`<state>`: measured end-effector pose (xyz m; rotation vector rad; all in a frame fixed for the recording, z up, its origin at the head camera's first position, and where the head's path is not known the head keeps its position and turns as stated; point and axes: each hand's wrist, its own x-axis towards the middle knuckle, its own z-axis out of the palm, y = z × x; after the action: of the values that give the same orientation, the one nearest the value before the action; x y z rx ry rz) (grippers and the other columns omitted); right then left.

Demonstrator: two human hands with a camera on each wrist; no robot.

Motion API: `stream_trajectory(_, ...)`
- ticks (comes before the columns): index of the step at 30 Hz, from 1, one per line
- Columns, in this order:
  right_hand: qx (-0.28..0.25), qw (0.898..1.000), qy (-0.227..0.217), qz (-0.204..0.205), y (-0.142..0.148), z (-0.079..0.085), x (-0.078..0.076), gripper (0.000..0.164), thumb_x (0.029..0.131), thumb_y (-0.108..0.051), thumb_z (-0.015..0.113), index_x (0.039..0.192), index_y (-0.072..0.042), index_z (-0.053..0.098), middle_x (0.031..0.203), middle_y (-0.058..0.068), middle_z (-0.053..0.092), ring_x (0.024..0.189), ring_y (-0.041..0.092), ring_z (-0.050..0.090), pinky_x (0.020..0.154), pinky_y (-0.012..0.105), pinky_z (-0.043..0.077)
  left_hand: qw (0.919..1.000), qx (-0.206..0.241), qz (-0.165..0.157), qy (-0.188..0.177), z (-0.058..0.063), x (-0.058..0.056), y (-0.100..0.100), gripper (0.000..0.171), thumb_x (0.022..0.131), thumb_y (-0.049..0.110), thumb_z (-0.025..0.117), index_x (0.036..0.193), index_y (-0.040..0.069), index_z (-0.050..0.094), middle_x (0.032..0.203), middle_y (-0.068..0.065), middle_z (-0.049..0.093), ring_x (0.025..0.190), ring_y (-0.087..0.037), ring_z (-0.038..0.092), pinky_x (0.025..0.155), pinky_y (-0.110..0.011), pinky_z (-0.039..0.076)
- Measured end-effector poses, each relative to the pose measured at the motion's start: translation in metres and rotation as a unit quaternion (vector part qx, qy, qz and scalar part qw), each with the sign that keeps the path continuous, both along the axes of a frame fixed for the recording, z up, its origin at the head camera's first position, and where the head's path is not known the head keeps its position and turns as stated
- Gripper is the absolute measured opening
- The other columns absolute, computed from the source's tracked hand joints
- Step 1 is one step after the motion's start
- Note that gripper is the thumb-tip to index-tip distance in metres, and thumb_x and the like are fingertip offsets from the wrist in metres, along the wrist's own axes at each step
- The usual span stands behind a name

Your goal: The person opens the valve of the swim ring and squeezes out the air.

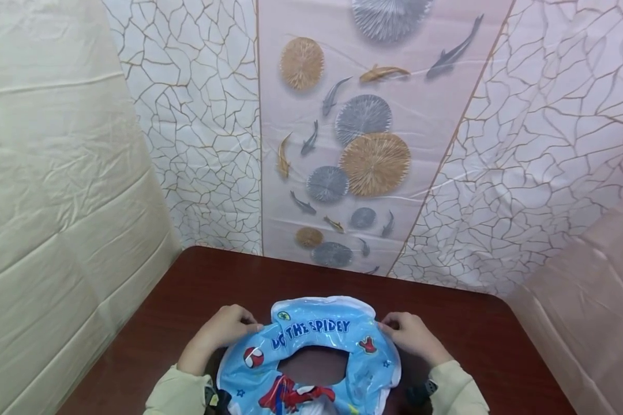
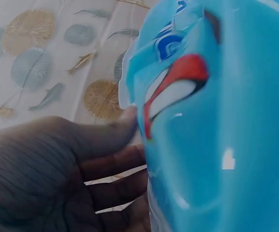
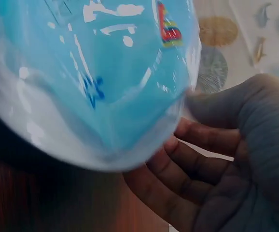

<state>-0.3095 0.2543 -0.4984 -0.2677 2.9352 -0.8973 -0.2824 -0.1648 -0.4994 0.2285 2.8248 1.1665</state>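
A light blue inflatable swim ring point(image 1: 362, 369) with a white rim is held upright, tilted, low in the middle of the head view. Its front carries red cartoon prints and "SPIDEY" lettering; the skin looks creased and partly filled. My left hand point(image 1: 227, 329) pinches its upper left edge, thumb in front. The left wrist view shows that thumb against the swim ring point(image 2: 192, 154) and the fingers going behind it. On the opposite edge, my right hand point(image 1: 411, 335) grips with thumb and fingers. In the right wrist view, its fingertips curl behind the swim ring's point(image 3: 130, 96) rim.
A dark red-brown table point(image 1: 270, 279) lies beneath. Behind it hangs a patterned cloth point(image 1: 311, 132) with fish and round shapes. Pale fabric walls point(image 1: 57, 202) close in the left and right sides. Dark straps point(image 1: 420, 393) sit on both wrists.
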Motion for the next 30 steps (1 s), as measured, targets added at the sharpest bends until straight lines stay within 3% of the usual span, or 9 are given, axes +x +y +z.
stream_trajectory(2,0.001,1.000,-0.011,0.014,0.003,0.001,0.002,0.005,0.092,-0.011,0.071,0.088,-0.009,0.072,0.078,0.000,0.064,0.070,0.016,0.058,0.063,0.033,0.052,0.9999,0.008,-0.010,0.000,0.003,0.002,-0.003,0.009,0.091,0.017,0.075,0.088,0.009,0.078,0.081,-0.001,0.069,0.070,-0.017,0.062,0.068,-0.038,0.058)
stream_trajectory(5,-0.003,0.999,-0.019,0.026,0.005,0.000,0.004,0.008,0.090,-0.005,0.071,0.083,-0.009,0.070,0.072,0.000,0.061,0.066,0.016,0.054,0.058,0.030,0.048,0.9999,0.012,-0.010,-0.004,0.004,0.005,-0.005,0.008,0.090,0.014,0.075,0.087,0.008,0.077,0.079,-0.002,0.068,0.069,-0.017,0.061,0.067,-0.037,0.058)
stream_trajectory(9,-0.014,1.000,0.004,-0.013,0.005,-0.004,0.005,0.008,0.089,-0.007,0.072,0.082,-0.010,0.070,0.071,0.000,0.060,0.065,0.017,0.054,0.058,0.030,0.047,0.9989,-0.007,0.001,-0.047,0.003,0.007,-0.012,0.017,0.090,0.023,0.077,0.083,0.007,0.077,0.073,-0.003,0.065,0.064,-0.016,0.059,0.060,-0.035,0.055)
stream_trajectory(13,-0.022,0.997,0.027,-0.065,0.007,-0.007,0.006,0.006,0.088,-0.008,0.073,0.082,-0.008,0.070,0.070,0.001,0.060,0.066,0.018,0.054,0.059,0.031,0.046,0.9959,0.003,-0.009,-0.090,0.004,0.007,-0.017,0.034,0.091,0.033,0.075,0.067,0.008,0.073,0.055,-0.001,0.054,0.052,-0.015,0.051,0.049,-0.028,0.043)
stream_trajectory(17,-0.026,0.996,0.028,-0.078,0.009,-0.010,0.008,0.009,0.090,-0.011,0.072,0.082,-0.009,0.071,0.072,0.001,0.062,0.066,0.018,0.054,0.058,0.032,0.045,0.9952,0.023,-0.023,-0.092,0.001,0.005,-0.012,0.043,0.091,0.034,0.075,0.058,0.007,0.066,0.049,0.002,0.043,0.046,-0.012,0.043,0.045,-0.025,0.035)
stream_trajectory(20,-0.029,0.996,0.031,-0.076,0.011,-0.014,0.007,0.013,0.094,-0.015,0.070,0.082,-0.011,0.072,0.073,0.000,0.064,0.066,0.017,0.054,0.059,0.032,0.045,0.9970,0.033,0.008,-0.069,-0.004,0.004,-0.009,0.038,0.089,0.029,0.077,0.059,0.007,0.066,0.053,0.000,0.048,0.050,-0.014,0.047,0.047,-0.027,0.040)
stream_trajectory(26,-0.035,0.993,0.020,-0.115,0.021,-0.023,0.005,0.017,0.096,-0.015,0.066,0.081,-0.010,0.070,0.074,0.002,0.063,0.069,0.018,0.054,0.060,0.031,0.045,0.9917,0.021,0.126,0.008,-0.013,-0.002,-0.017,0.022,0.087,0.020,0.077,0.070,0.008,0.069,0.068,-0.004,0.060,0.067,-0.020,0.057,0.060,-0.036,0.051)
stream_trajectory(30,-0.037,0.992,-0.003,-0.120,0.028,-0.025,0.007,0.020,0.097,-0.019,0.065,0.084,-0.006,0.071,0.077,0.004,0.064,0.071,0.020,0.054,0.061,0.033,0.045,0.9909,0.014,0.133,0.011,-0.017,-0.006,-0.022,0.023,0.088,0.023,0.077,0.072,0.008,0.070,0.069,-0.003,0.060,0.067,-0.020,0.057,0.061,-0.036,0.052)
